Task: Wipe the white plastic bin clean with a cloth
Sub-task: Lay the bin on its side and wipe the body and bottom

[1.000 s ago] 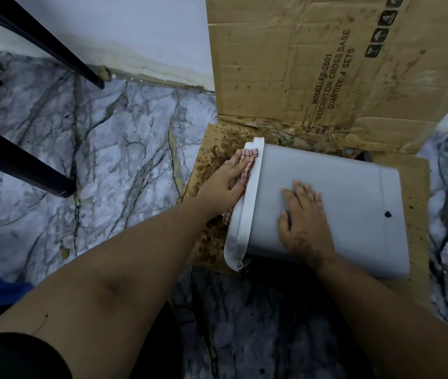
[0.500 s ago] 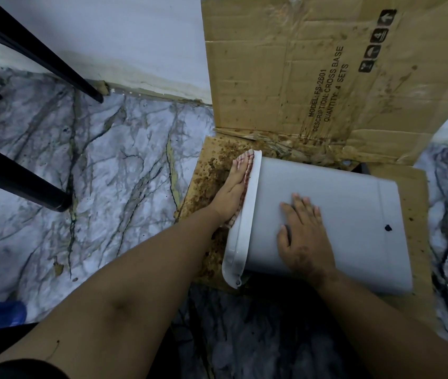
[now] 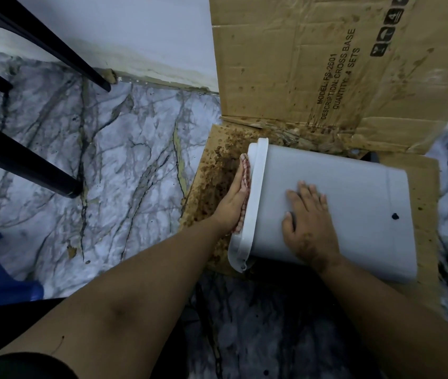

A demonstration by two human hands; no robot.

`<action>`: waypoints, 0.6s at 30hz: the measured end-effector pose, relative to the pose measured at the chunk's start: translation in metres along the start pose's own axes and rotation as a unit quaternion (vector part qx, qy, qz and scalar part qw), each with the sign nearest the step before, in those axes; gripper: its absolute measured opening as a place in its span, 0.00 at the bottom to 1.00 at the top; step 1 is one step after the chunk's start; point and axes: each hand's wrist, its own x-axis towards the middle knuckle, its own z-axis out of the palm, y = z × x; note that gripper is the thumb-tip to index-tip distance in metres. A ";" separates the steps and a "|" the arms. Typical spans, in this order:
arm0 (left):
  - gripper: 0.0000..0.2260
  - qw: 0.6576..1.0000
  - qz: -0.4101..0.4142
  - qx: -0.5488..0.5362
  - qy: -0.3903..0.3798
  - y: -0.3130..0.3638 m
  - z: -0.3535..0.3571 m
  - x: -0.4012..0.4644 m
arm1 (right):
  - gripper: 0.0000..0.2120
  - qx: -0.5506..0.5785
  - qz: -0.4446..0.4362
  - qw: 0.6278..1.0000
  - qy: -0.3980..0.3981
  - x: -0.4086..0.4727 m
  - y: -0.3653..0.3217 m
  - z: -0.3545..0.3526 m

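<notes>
Hands on one white bin [image 3: 354, 203]: left [image 3: 231, 201] flat on one cloth [image 3: 245, 187], right [image 3: 309, 222] flat.

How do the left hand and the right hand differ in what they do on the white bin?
The left hand presses a red-checked cloth against the rim of the white bin; the right hand holds no cloth. The left hand stands on edge at the bin's open end, while the right hand lies palm down on the bin's side wall. Both have straight fingers and touch the bin.

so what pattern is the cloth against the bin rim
Red and white check, on the cloth pressed by the left hand; head view.
</notes>
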 end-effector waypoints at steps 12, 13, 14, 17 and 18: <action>0.24 0.987 0.092 0.017 0.128 -0.038 0.039 -0.063 | 0.27 0.000 -0.005 1.000 0.026 -0.003 -0.003 0.000; 0.24 0.987 0.120 0.034 0.103 -0.034 0.032 -0.055 | 0.27 0.000 -0.005 1.000 0.026 -0.003 -0.002 0.001; 0.24 0.985 0.146 0.053 0.078 -0.031 0.026 -0.045 | 0.27 0.001 -0.006 1.000 0.026 -0.002 -0.002 0.001; 0.25 0.985 0.147 0.086 0.034 -0.022 0.010 -0.009 | 0.27 0.001 -0.009 1.000 0.020 -0.002 -0.001 0.003; 0.25 0.987 0.134 0.085 0.030 -0.017 0.007 0.004 | 0.27 0.000 -0.010 1.000 0.019 -0.002 0.000 0.004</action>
